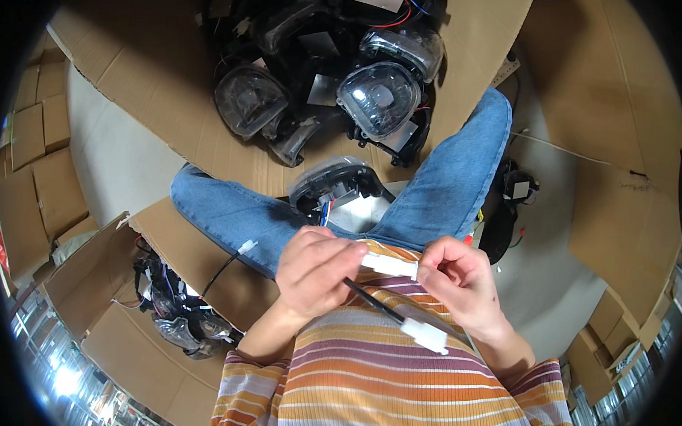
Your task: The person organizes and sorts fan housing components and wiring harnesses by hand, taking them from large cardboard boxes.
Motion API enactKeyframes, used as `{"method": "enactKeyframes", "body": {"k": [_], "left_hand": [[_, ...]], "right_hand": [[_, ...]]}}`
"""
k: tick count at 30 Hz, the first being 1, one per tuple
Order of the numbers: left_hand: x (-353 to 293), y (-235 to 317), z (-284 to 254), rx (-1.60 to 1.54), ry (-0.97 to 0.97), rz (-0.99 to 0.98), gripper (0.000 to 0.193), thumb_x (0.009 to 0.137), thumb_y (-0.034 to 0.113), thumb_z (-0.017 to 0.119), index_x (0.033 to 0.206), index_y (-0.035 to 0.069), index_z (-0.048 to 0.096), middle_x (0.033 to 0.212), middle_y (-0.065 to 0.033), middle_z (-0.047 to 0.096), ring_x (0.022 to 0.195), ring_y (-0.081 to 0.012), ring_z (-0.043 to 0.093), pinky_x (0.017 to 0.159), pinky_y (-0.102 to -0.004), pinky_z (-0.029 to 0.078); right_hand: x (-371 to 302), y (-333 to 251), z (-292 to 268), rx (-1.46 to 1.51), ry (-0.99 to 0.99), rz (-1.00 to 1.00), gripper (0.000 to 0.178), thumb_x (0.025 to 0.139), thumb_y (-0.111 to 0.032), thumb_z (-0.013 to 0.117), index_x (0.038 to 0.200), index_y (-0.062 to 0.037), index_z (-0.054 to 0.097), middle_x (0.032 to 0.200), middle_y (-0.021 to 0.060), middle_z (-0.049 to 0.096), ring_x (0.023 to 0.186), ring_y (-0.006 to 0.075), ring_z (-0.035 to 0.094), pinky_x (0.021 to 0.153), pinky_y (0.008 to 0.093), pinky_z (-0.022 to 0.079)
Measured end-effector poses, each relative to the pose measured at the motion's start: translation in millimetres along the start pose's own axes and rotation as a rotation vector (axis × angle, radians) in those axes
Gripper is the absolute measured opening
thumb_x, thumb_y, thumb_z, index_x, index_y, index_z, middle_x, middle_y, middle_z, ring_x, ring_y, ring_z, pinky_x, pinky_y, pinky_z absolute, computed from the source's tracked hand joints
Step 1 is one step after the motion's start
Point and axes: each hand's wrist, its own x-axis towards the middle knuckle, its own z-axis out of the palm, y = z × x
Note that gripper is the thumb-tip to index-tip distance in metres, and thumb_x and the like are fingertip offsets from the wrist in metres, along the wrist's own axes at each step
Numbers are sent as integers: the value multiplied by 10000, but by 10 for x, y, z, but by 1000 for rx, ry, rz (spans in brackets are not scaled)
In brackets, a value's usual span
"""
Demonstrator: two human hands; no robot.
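Note:
In front of my lap, my left hand [317,270] is closed round a white plug connector [389,265]. The fingertips of my right hand [460,284] pinch its other end. Whether it is one piece or two joined ones I cannot tell. From under my left hand a black cable [376,302] slants down to the right, with a second white connector [425,335] at its tip. Between my knees is a vehicle lamp [336,184] with a black housing. Blue, white and red wires [326,212] run from the lamp to my left hand, which hides their ends.
Ahead, a large cardboard box [149,92] holds several clear-lensed lamps [378,99]. At my left, an open box [103,296] contains more lamps [183,324], and a cable with a white plug [247,247] sticks out. A black lamp part [499,226] lies right of my leg.

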Motion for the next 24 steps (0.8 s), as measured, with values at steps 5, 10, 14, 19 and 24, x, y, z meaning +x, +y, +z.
{"method": "enactKeyframes", "body": {"k": [5,10,14,19,24], "left_hand": [[-36,-33,4,44,-123,50,366,547,1,634,913,-18,611,806,-105,574,587,-202,533,527,-290,439],[12,84,-65,-58,-313,-194,403,623,65,646,1013,-8,579,859,-108,540,631,-215,531,553,-287,446],[43,33,-159,-287,-444,-349,336,738,42,579,1072,14,556,832,-108,554,633,-199,520,582,-271,445],[38,4,-211,-505,-456,-469,268,790,22,526,1056,7,561,901,-110,619,684,-161,586,584,-232,447],[53,-15,-319,-603,-573,-647,194,810,40,506,980,-7,586,841,-109,629,667,-154,597,574,-240,455]], "right_hand": [[19,62,33,-58,104,-22,43,799,-19,549,773,-11,515,710,-17,525,624,8,448,537,145,353],[51,1,-197,-180,125,46,50,780,-10,553,744,-27,524,696,-22,529,623,9,455,533,154,356],[-33,-114,-304,-228,88,-43,38,756,11,551,741,-17,530,685,-9,534,615,27,468,522,173,363],[-94,-278,-341,-437,-73,-307,68,688,29,582,720,-21,550,662,26,544,571,92,486,494,196,366],[-56,-376,-344,-577,-91,-405,92,663,17,612,731,-29,571,659,35,547,572,125,494,486,231,368]]}}
